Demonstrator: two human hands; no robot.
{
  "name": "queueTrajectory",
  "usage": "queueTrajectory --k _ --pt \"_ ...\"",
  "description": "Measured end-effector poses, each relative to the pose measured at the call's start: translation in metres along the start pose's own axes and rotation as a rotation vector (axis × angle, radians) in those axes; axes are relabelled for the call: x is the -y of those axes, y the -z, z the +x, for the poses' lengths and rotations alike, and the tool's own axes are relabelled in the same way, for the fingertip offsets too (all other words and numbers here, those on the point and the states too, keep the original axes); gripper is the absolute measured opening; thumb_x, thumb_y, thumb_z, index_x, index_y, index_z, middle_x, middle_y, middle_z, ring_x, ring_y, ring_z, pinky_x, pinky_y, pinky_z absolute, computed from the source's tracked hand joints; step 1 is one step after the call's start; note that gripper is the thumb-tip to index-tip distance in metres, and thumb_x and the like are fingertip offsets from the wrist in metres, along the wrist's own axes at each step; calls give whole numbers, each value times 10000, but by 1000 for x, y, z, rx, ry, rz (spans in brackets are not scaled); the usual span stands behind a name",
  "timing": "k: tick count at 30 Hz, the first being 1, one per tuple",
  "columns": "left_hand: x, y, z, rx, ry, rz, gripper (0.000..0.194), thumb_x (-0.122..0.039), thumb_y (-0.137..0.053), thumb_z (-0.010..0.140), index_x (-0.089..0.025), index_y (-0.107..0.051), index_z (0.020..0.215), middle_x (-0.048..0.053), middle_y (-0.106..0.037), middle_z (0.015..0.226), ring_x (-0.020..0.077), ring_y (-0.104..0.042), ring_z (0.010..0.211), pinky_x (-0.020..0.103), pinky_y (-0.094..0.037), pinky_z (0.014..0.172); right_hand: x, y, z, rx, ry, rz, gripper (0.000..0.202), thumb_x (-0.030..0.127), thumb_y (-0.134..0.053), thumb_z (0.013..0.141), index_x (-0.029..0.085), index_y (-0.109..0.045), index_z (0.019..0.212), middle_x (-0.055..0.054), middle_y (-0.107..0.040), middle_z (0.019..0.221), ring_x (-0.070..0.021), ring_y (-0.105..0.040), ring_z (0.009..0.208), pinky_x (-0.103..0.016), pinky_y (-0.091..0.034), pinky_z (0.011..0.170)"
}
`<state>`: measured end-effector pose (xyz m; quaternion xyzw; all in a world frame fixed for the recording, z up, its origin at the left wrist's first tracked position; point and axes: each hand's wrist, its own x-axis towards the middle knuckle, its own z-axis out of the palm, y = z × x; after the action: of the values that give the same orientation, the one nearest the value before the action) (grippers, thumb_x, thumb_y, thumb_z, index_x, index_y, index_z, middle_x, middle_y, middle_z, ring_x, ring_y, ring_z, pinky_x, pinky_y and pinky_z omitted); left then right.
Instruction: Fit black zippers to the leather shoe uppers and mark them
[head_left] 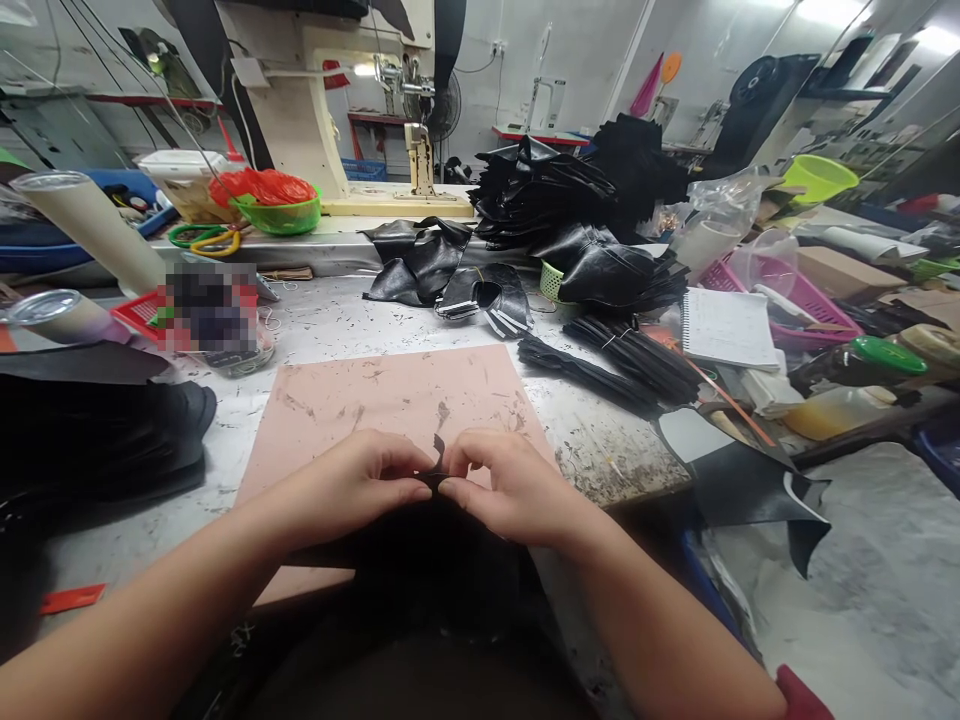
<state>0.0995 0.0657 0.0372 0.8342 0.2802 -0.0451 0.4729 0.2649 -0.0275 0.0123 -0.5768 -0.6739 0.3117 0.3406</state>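
One left hand and one right hand pinch one black piece, possibly leather, between their fingers; it lies at the fingertips, above one pink mat on the tabletop.

- Your left hand pinches with thumb and bent fingers.
- Your right hand mirrors it, fingertips just beside the left's.
- Your bare forearms slant inward.

Behind your mat stands a sewing machine. Right of the mat lie strip bundles; left, stacked pieces.
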Motion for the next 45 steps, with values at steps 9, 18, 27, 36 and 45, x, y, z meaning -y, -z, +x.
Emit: queueTrajectory --k 9,18,27,36,45 --pt "-1 3 3 55 -15 5 171 -312 -531 744 -181 -635 777 -20 -619 709 136 -551 677 209 -421 611 4 -1 0 55 -18 -91 117 173 -563 768 177 -533 654 11 -590 696 -117 -522 668 -231 -382 612" --pt "-2 3 1 -7 -2 51 176 -261 -480 769 -193 -632 824 -30 -615 713 127 -543 670 204 -408 625 -9 -4 3 22 130 65 126 131 -591 709 188 -493 653 2 -563 766 -127 -527 739 -252 -417 702" --pt "-6 6 3 28 40 93 197 -295 -479 746 -189 -625 824 -41 -523 603 113 -459 557 207 -344 508 -3 -8 3 14 -128 188 124 164 -563 713 187 -493 614 40 -539 631 -100 -512 612 -213 -383 560" --pt "-4 4 6 2 58 140 203 -294 -447 753 -177 -614 760 -9 -606 684 155 -541 654 236 -393 580 -5 -10 2 6 -98 -47 85 229 -575 799 189 -548 729 7 -595 762 -128 -526 726 -246 -385 636" --pt "-3 4 6 -20 6 123 203 -294 -457 758 -170 -617 770 -14 -588 688 145 -527 663 227 -387 589 -3 -17 3 -88 -125 -123 147 219 -553 816 189 -492 685 3 -572 721 -140 -507 702 -273 -372 639"
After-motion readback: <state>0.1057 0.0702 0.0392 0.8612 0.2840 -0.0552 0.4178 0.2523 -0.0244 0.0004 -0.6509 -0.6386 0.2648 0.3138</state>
